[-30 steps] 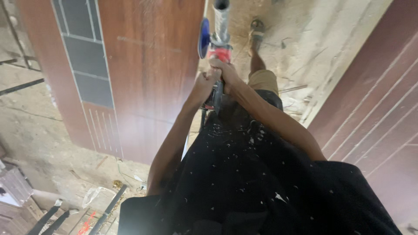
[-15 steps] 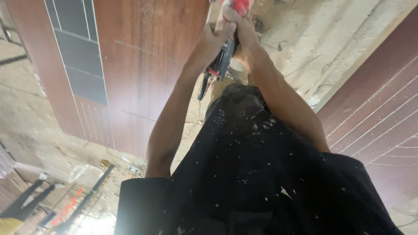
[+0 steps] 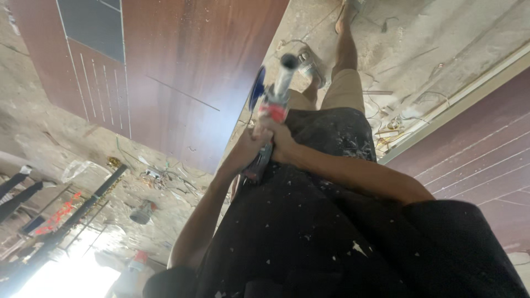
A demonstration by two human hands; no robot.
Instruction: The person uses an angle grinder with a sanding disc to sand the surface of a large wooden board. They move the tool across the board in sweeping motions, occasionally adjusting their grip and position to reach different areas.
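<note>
Both your hands are clenched around the power tool, held out in front of your waist: left hand (image 3: 245, 152) low on the grip, right hand (image 3: 279, 138) over it. The power tool (image 3: 273, 107) and its blue disc (image 3: 256, 88) sit just beside the brown door panel (image 3: 182, 66). A slipping grip could gouge that panel, and loose wires (image 3: 160, 176) on the floor (image 3: 397, 49) could catch your foot.

Both hands (image 3: 270, 140) gripping caulking gun (image 3: 274, 105), brown door panel (image 3: 187, 72) beside

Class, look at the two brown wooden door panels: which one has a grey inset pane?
The reddish-brown wooden door panel left of the hands; its grey inset pane sits at top. The darker grooved panel at right has none.
</note>
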